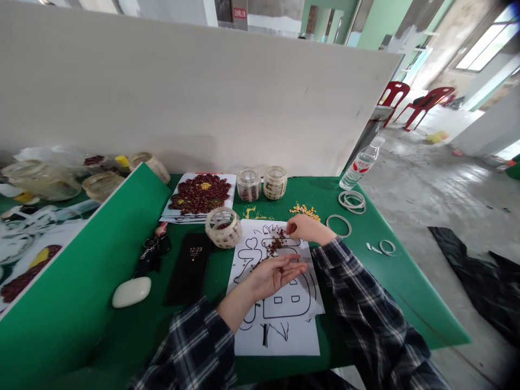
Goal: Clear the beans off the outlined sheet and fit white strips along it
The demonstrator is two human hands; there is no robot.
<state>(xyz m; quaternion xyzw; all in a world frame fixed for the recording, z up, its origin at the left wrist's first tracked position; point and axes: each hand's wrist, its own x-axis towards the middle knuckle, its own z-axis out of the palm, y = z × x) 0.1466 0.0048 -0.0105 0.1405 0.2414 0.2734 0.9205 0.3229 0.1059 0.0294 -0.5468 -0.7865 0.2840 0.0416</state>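
A white sheet with a black line drawing [284, 302] lies on the green table in front of me. Small dark reddish-brown beans or seeds [277, 242] are heaped on its upper part, with a few scattered to the left. My left hand [273, 277] hovers over the sheet's middle, palm turned up and fingers stretched out, with nothing visible in it. At the sheet's upper right, beside the heap, my right hand [303, 228] has its fingertips pinched together; what they hold, if anything, is too small to name. Yellow corn kernels [304, 211] lie just behind it.
Glass jars [248, 185] stand behind the sheet, and another jar [223, 227] at its upper left. A bean-covered picture [201, 195], phone [189, 269] and white oval case [131, 292] lie left, near a green divider [87, 260]. A water bottle [361, 163] and tape rolls [351, 201] are right.
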